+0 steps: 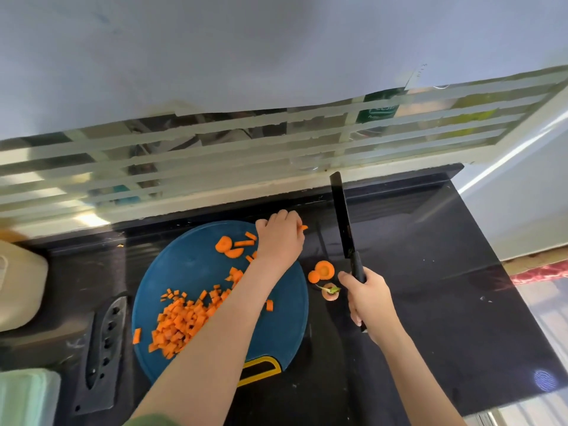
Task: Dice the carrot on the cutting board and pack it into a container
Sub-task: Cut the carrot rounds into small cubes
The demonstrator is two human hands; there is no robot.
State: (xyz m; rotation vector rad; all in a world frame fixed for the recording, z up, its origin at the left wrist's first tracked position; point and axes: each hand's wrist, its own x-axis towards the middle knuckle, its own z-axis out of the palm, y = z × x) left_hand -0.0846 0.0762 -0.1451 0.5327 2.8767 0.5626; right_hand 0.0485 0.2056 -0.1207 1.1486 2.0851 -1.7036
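A round blue cutting board [184, 265] lies on the dark counter. A heap of diced carrot [181, 321] covers its lower left part. Carrot slices [227, 245] and short sticks lie near its far edge. My left hand [279, 238] reaches over the board's far right edge and pinches a small carrot stick [304, 227] in its fingertips. My right hand [367, 298] grips the handle of a black knife [341, 216], with the blade pointing away, raised to the right of the board. Two carrot rounds [322, 270] and the carrot top [330, 292] lie on the counter between my hands.
A black knife sheath [104, 348] lies left of the board. A beige container [18, 287] stands at the far left, a pale green object [27, 398] at the bottom left. A barred window [246, 149] runs behind the counter. The counter's right edge [491, 272] drops to the floor.
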